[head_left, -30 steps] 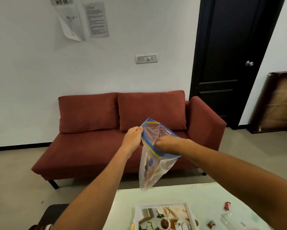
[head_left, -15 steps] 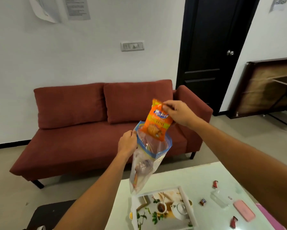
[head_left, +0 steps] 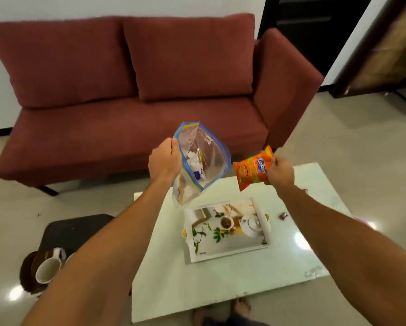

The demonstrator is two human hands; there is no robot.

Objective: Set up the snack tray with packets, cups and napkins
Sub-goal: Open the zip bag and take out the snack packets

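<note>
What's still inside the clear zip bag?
The zip bag, held in the left hand, shows white packets with blue print; its crumpled lower part hides anything else.

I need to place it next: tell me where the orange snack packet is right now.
In the head view, the orange snack packet is right of centre, held in the air by the right hand, beside the open zip bag and above the table's far edge.
</note>
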